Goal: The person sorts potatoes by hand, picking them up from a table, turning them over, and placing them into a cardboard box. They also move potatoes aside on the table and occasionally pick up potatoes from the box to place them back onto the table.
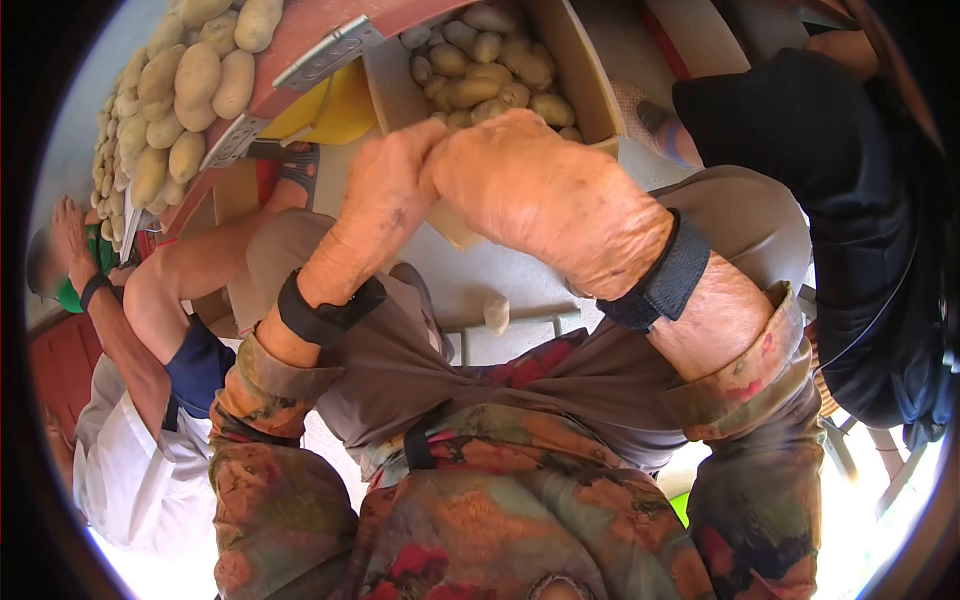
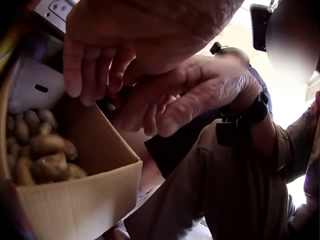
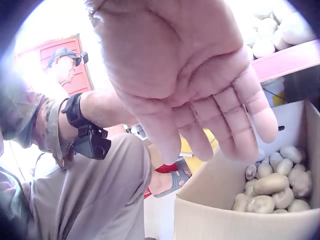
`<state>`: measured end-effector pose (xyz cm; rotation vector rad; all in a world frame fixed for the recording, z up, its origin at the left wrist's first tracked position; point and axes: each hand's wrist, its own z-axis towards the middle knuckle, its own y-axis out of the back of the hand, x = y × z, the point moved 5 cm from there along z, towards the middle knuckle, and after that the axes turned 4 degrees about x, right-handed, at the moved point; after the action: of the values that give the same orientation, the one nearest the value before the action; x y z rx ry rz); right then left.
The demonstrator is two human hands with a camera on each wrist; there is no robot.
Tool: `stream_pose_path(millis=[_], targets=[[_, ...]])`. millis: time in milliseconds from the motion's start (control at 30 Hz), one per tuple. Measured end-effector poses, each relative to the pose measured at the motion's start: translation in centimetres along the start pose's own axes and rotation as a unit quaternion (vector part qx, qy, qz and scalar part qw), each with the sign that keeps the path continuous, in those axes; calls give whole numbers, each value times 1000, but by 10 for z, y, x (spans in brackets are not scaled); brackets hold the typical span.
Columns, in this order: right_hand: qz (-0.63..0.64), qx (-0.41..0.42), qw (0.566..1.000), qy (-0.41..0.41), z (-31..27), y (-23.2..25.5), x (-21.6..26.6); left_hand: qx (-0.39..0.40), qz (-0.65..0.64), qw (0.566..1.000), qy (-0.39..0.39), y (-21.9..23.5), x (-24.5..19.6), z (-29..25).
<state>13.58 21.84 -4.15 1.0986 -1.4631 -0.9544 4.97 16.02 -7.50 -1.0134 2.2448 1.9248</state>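
Both hands are in front of the near side of a cardboard box point(image 1: 592, 75) that holds several potatoes point(image 1: 480, 85). In the head view the left hand point(image 1: 392, 185) and right hand point(image 1: 540, 185) overlap at the knuckles, with their fingers hidden below. The left wrist view has the left hand point(image 2: 155, 35) on top, fingers hanging loosely, and the right hand point(image 2: 195, 90) crossing beneath it. In the right wrist view the bare right palm point(image 3: 185, 65) shows fairly straight fingers and nothing in it; it hides most of the left hand.
A heap of potatoes point(image 1: 195, 85) lies on a red table point(image 1: 300, 30) with metal fittings point(image 1: 325, 55) at its edge. A person in a white shirt point(image 1: 150, 450) sits at left; dark clothing point(image 1: 820, 190) of another is at right. A yellow container point(image 1: 335, 105) stands under the table.
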Motion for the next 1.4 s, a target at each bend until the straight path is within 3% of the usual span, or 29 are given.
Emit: stream_pose_path(millis=[100, 167, 233, 300, 400, 500, 633, 700, 867, 967, 1000, 1100, 1233, 1400], targets=[[28, 80, 996, -8, 8, 13, -11, 151, 158, 975, -46, -54, 11, -3], [24, 33, 999, -6, 8, 23, -15, 210, 184, 953, -121, -106, 18, -13], [31, 11, 999, -6, 8, 25, -16, 225, 99, 948, -203, -126, -1, -33], [48, 12, 999, -10, 12, 26, -15, 132, 44, 948, -287, -142, -23, -34], [53, 62, 997, -2, 11, 30, -12, 167, 9, 931, -326, -191, -37, -31], [51, 145, 988, -28, 15, 29, -16, 322, 70, 910, -251, -252, -25, -36], [41, 141, 988, -43, 15, 28, -18, 396, 118, 894, -172, -291, -5, -41], [23, 138, 988, -62, 11, 29, -19, 405, 124, 893, -149, -305, 2, -35], [77, 137, 987, -18, 0, 30, -26, 393, 124, 905, -106, -322, 11, -11], [-6, -149, 987, -52, -41, 46, -20, 380, 118, 913, -86, -329, 14, 3], [-10, -63, 996, -55, -37, 39, -20, 375, 118, 916, -79, -330, 16, 8], [-1, -146, 988, -49, -33, 26, -24, 368, 116, 920, -66, -336, 22, 15], [83, -36, 994, -57, -6, 10, -31, 381, 82, 919, -53, -336, 24, 4], [83, 6, 996, -35, 13, -1, -22, 402, 13, 914, -58, -318, 19, -13]])
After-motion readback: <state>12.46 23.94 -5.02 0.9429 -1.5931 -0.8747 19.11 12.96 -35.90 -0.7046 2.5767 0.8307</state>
